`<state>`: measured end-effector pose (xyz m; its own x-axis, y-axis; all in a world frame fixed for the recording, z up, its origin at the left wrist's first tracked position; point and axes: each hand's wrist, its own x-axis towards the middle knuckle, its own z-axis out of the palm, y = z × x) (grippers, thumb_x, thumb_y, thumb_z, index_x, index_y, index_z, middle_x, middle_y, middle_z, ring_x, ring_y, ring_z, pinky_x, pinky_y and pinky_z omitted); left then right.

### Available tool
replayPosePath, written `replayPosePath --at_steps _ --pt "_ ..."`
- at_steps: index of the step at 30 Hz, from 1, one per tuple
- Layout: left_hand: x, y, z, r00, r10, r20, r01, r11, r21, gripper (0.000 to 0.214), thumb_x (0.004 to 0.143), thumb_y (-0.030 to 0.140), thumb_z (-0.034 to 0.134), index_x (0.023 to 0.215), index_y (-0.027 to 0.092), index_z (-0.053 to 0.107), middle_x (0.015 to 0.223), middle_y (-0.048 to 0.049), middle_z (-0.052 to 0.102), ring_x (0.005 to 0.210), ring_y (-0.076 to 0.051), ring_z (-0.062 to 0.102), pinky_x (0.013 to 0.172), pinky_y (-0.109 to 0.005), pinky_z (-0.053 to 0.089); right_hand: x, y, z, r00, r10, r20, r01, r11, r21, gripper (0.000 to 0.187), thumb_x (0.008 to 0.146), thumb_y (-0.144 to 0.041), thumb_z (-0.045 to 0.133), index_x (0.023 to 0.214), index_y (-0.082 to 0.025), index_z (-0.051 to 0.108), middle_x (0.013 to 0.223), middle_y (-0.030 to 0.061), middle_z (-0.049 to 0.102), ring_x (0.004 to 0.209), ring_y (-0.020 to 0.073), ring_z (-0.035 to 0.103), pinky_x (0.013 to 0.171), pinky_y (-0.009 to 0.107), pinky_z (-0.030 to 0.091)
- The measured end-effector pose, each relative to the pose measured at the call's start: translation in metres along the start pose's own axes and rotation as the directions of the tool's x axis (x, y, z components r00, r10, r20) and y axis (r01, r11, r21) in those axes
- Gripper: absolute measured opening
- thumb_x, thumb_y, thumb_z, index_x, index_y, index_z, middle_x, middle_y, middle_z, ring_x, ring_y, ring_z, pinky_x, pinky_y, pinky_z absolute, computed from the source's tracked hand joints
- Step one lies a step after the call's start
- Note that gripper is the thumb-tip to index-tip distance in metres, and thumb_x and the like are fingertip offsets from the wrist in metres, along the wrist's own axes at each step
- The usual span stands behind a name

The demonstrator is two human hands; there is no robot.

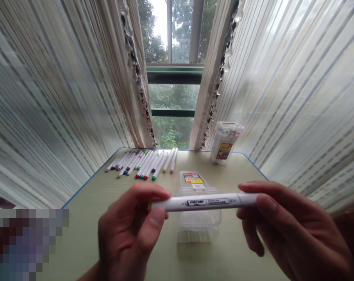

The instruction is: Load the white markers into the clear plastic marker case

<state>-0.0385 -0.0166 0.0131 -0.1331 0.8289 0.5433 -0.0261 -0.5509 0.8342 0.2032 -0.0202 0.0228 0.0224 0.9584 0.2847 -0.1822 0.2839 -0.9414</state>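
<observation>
The left hand (127,230) has its fingers closed on the yellow-tipped left end of a white marker (206,202); the right hand (300,230) pinches its right end between thumb and fingers. The marker is held nearly level between the 2 hands, above the bench (92,199), hiding part of a clear plastic case (199,218). At the far left of the bench, many markers with coloured ends (143,164) lie in a spread. At the far right stands a clear, labelled container (225,144).
</observation>
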Motion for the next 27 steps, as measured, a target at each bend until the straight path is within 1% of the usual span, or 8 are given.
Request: replayPosePath --at_steps 4,7,9,10,14,16,21,27 --pt "-0.0005 0.0015 0.0055 0.999 -0.019 -0.045 0.018 1.0 -0.025 0.009 0.094 0.024 0.072 0.095 0.027 0.08 0.075 0.0003 0.065 0.06 -0.011 0.054 0.052 -0.02 0.041 0.0008 0.004 -0.0004 0.999 -0.048 0.018 0.048 0.999 0.0 0.016 0.093 -0.035 0.081 0.107 -0.026 0.081 0.07 0.0029 0.075 0.042 0.0146 0.065 0.035 0.022 0.05" --pt "0.0008 0.0019 0.0061 1.0 0.0 0.005 0.0 1.0 -0.011 0.011 0.093 0.021 0.071 0.096 0.026 0.081 0.074 0.0001 0.067 0.059 -0.011 0.056 0.051 -0.02 0.042 -0.0012 0.0035 0.0023 0.999 -0.048 0.001 0.048 0.999 0.009 0.017 0.093 -0.035 0.081 0.107 -0.025 0.08 0.073 0.003 0.076 0.043 0.0132 0.064 0.036 0.021 0.05" --pt "0.0013 0.0016 0.0063 1.0 0.02 0.016 -0.02 1.0 -0.011 0.013 0.092 0.019 0.071 0.096 0.025 0.081 0.073 -0.0001 0.067 0.058 -0.011 0.056 0.051 -0.021 0.042 -0.0025 0.0027 0.0045 0.999 -0.035 -0.019 0.035 0.999 0.009 0.018 0.094 -0.036 0.081 0.108 -0.024 0.08 0.075 0.0033 0.076 0.044 0.0128 0.064 0.037 0.021 0.051" --pt "0.0012 0.0013 0.0066 1.0 0.03 0.01 -0.029 0.999 -0.012 0.013 0.091 0.018 0.07 0.095 0.024 0.081 0.073 -0.0001 0.068 0.057 -0.011 0.056 0.05 -0.021 0.041 -0.0027 0.0026 0.0054 0.999 -0.038 -0.011 0.038 0.999 0.009 0.018 0.094 -0.036 0.08 0.108 -0.024 0.08 0.076 0.0032 0.076 0.045 0.0127 0.064 0.038 0.021 0.052" --pt "-0.0003 0.0011 0.0089 0.999 0.04 -0.001 -0.04 0.999 0.002 0.012 0.09 0.018 0.071 0.091 0.023 0.081 0.072 -0.0002 0.068 0.054 -0.01 0.055 0.049 -0.021 0.041 -0.0009 0.0046 0.0065 0.989 -0.098 0.11 0.096 0.995 0.025 0.012 0.098 -0.028 0.075 0.109 -0.025 0.079 0.079 0.0026 0.078 0.046 0.0126 0.067 0.038 0.02 0.054" --pt "-0.0008 0.0014 0.0096 0.999 0.036 0.007 -0.036 0.999 0.006 0.011 0.09 0.019 0.071 0.092 0.022 0.081 0.07 -0.0001 0.067 0.053 -0.01 0.054 0.049 -0.021 0.041 0.0002 0.0056 0.007 0.987 -0.109 0.119 0.106 0.994 0.029 0.011 0.099 -0.027 0.074 0.108 -0.024 0.079 0.08 0.0031 0.078 0.047 0.0128 0.068 0.039 0.021 0.055" --pt "-0.001 0.0004 0.0089 0.998 0.04 0.04 -0.04 0.999 -0.001 0.012 0.093 0.019 0.069 0.095 0.023 0.08 0.069 0.0006 0.065 0.053 -0.009 0.053 0.05 -0.021 0.041 -0.0014 0.0062 0.0082 0.985 -0.142 0.096 0.141 0.99 0.01 0.01 0.099 -0.025 0.074 0.108 -0.024 0.08 0.078 0.0027 0.077 0.048 0.0104 0.067 0.042 0.017 0.054" --pt "-0.0006 -0.006 0.0017 0.987 0.099 0.124 -0.104 0.994 0.034 0.016 0.099 0.019 0.063 0.103 0.025 0.077 0.074 0.0018 0.064 0.055 -0.008 0.052 0.05 -0.017 0.042 -0.0015 0.0086 0.006 0.974 -0.197 0.11 0.202 0.979 -0.037 0.011 0.1 -0.025 0.072 0.109 -0.026 0.08 0.076 0.0022 0.077 0.049 0.0099 0.066 0.043 0.017 0.055"
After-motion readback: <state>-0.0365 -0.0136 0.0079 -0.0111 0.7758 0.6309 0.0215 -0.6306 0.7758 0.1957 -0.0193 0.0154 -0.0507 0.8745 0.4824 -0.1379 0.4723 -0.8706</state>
